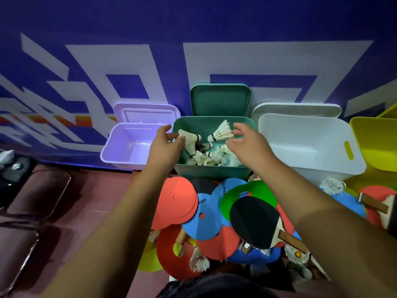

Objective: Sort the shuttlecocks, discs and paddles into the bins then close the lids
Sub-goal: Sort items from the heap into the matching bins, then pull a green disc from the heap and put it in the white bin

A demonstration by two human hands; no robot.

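Observation:
The green bin (211, 171) stands open in the middle and holds several white shuttlecocks (206, 158). My left hand (166, 144) is over the bin's left rim, fingers loosely spread, and the feathers of one shuttlecock (190, 137) are at its fingertips. My right hand (245, 143) hovers over the right rim with thumb and fingers apart, and a second shuttlecock (220, 132) lies sideways just off its fingertips. On the floor in front is a pile of flat discs in red (176, 201), blue (204, 218) and green (257, 190). A black paddle (255, 222) lies on top.
A lilac bin (129, 147) stands open on the left and a white bin (309, 145) on the right, both against the blue wall. A yellow bin (378, 143) is at the far right. Loose shuttlecocks (198, 261) and another paddle (373, 204) lie in the pile. Dark seats (32, 201) are on the left.

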